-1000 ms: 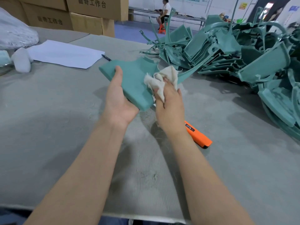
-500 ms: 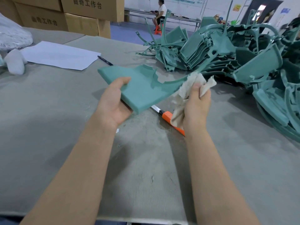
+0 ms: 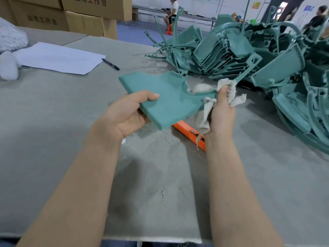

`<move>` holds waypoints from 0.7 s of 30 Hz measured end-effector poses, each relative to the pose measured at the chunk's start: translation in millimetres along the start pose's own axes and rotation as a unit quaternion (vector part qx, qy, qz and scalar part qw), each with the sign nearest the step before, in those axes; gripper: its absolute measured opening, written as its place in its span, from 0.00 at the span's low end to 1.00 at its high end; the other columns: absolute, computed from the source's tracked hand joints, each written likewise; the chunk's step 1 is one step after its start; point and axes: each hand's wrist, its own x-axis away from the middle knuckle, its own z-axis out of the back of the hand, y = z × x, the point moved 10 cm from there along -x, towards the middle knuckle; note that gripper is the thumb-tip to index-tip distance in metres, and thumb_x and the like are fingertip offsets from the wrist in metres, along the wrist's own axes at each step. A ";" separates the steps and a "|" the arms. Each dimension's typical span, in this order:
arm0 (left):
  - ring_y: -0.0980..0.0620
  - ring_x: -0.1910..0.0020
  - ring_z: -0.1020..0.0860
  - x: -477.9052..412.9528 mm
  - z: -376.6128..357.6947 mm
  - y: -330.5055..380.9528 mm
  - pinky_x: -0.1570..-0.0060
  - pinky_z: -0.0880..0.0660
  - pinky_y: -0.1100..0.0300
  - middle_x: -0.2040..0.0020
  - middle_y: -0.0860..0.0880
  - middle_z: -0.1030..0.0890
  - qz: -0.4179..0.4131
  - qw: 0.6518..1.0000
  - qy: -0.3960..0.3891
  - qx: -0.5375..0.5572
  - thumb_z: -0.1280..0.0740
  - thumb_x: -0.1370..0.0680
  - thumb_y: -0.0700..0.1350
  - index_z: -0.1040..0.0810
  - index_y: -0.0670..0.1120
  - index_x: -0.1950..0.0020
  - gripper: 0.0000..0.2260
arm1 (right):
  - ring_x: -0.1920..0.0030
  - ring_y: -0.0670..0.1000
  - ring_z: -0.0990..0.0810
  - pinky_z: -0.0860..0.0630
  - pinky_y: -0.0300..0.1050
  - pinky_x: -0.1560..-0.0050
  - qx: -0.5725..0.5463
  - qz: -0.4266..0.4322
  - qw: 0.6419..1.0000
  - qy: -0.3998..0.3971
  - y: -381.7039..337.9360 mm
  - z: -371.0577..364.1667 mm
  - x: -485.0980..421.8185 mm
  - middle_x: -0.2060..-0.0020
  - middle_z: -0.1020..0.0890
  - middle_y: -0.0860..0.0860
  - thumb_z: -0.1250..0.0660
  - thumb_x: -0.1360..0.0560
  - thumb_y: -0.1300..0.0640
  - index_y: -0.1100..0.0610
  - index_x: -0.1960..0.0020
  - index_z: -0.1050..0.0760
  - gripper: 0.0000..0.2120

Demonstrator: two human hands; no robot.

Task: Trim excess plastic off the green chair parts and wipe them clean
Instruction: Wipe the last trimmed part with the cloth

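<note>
A factory workshop: heaped green chair parts, stacked cardboard cartons, a felt-covered worktable.

A white sheet of paper lies on the grey counter, a black pen just beside its right corner, and cardboard boxes are stacked behind.

Orange plastic utility knife, front end hidden under the flat green plastic chair part, rear behind the frayed off-white cloth and wrist of the right hand, fingers of the left hand out of sight beneath the part, heap of green chair parts along the right edge of the grey felt table cut off by the frame.
</note>
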 end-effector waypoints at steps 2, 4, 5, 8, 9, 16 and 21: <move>0.53 0.58 0.17 -0.6 14.1 1.4 0.63 0.18 0.59 0.54 0.47 0.16 0.007 1.000 0.030 -0.008 0.39 0.22 0.34 0.24 0.41 0.41 0.12 | 0.69 0.45 0.20 0.23 0.39 0.68 -0.107 -0.014 0.994 -0.026 -2.3 -4.4 -3.2 0.67 0.19 0.48 0.37 0.20 0.61 0.57 0.50 0.23 0.04; 0.52 0.59 0.16 -0.6 22.9 -0.8 0.63 0.18 0.58 0.54 0.47 0.15 0.021 0.999 0.044 -0.024 0.39 0.23 0.34 0.24 0.41 0.41 0.12 | 0.65 0.47 0.18 0.20 0.41 0.63 -0.167 -0.030 0.985 -0.036 -4.0 -5.5 -6.9 0.62 0.18 0.51 0.39 0.20 0.67 0.60 0.44 0.24 0.08; 0.51 0.59 0.16 -0.5 25.4 -3.1 0.63 0.18 0.57 0.54 0.47 0.15 0.031 0.998 0.048 -0.031 0.39 0.23 0.34 0.24 0.41 0.41 0.12 | 0.63 0.48 0.19 0.20 0.41 0.62 -0.180 -0.034 0.983 -0.034 -3.2 -4.1 -8.7 0.61 0.18 0.52 0.40 0.20 0.67 0.61 0.43 0.25 0.09; 0.49 0.57 0.16 0.4 28.2 -9.6 0.61 0.18 0.53 0.52 0.45 0.15 0.055 0.996 0.057 -0.043 0.38 0.24 0.34 0.23 0.41 0.42 0.12 | 0.68 0.47 0.19 0.22 0.38 0.69 -0.201 -0.039 0.979 -0.016 0.0 0.5 -10.2 0.65 0.18 0.51 0.40 0.19 0.63 0.59 0.49 0.25 0.06; 0.47 0.55 0.16 0.7 28.7 -10.3 0.59 0.18 0.52 0.51 0.44 0.16 0.059 0.996 0.057 -0.045 0.37 0.24 0.34 0.23 0.41 0.42 0.12 | 0.70 0.46 0.19 0.23 0.37 0.71 -0.204 -0.041 0.978 -0.008 0.5 2.3 -11.1 0.68 0.18 0.50 0.39 0.19 0.59 0.58 0.52 0.25 0.06; 0.50 0.62 0.16 2.5 47.2 -2.2 0.63 0.18 0.54 0.59 0.47 0.15 0.054 0.991 0.103 -0.058 0.38 0.24 0.35 0.22 0.42 0.48 0.08 | 0.63 0.47 0.19 0.20 0.42 0.57 -0.169 0.000 0.986 0.009 -9.3 11.6 -13.0 0.61 0.19 0.51 0.39 0.20 0.66 0.58 0.49 0.24 0.07; 0.50 0.66 0.16 5.0 56.6 2.9 0.68 0.19 0.57 0.62 0.48 0.15 0.044 0.988 0.132 -0.070 0.38 0.24 0.35 0.22 0.42 0.51 0.07 | 0.60 0.46 0.17 0.21 0.38 0.61 -0.192 0.005 0.981 -0.001 -16.7 18.2 -17.1 0.64 0.16 0.47 0.40 0.18 0.49 0.54 0.54 0.22 0.12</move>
